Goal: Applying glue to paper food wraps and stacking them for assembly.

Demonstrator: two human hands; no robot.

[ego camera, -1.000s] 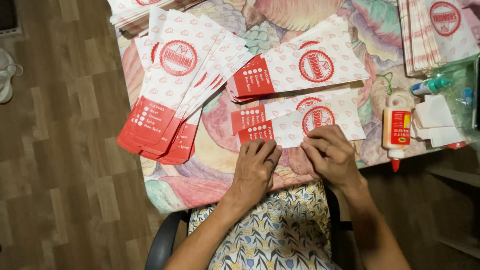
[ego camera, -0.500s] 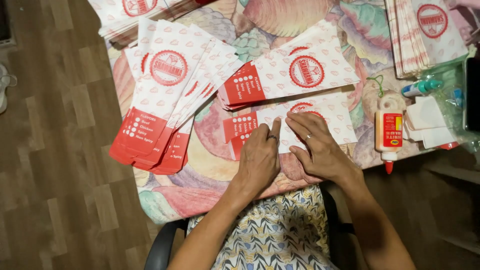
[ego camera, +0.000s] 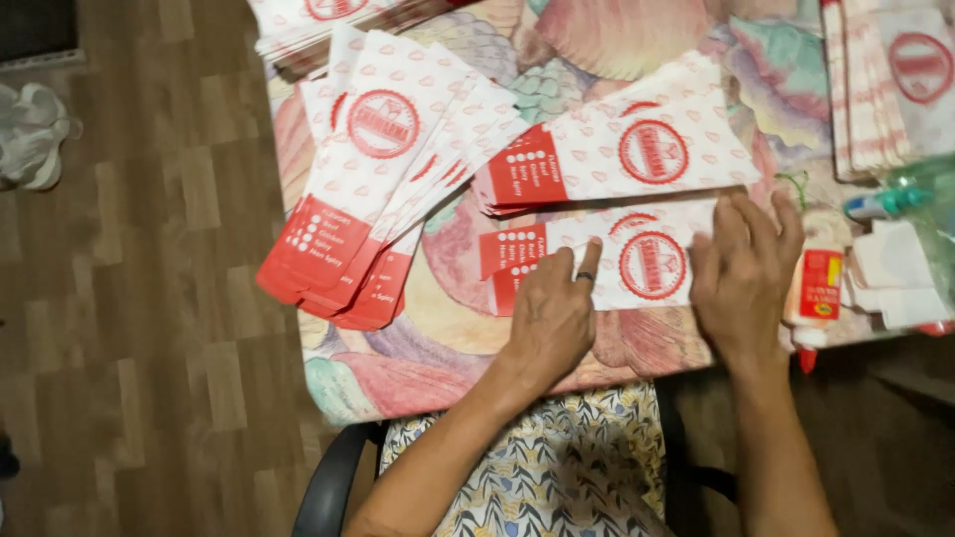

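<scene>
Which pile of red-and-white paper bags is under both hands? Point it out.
The small pile nearest the table's front edge. The left hand and right hand both press on it; the fanned pile and the pile just behind lie untouched.

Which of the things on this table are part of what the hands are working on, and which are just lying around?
In hand:
left hand and right hand, both flat on the nearest paper bags
glue bottle beside the right hand

Lying about:
fanned bag stack
middle bag stack
bag pile at top right
white shoes on the floor
</scene>
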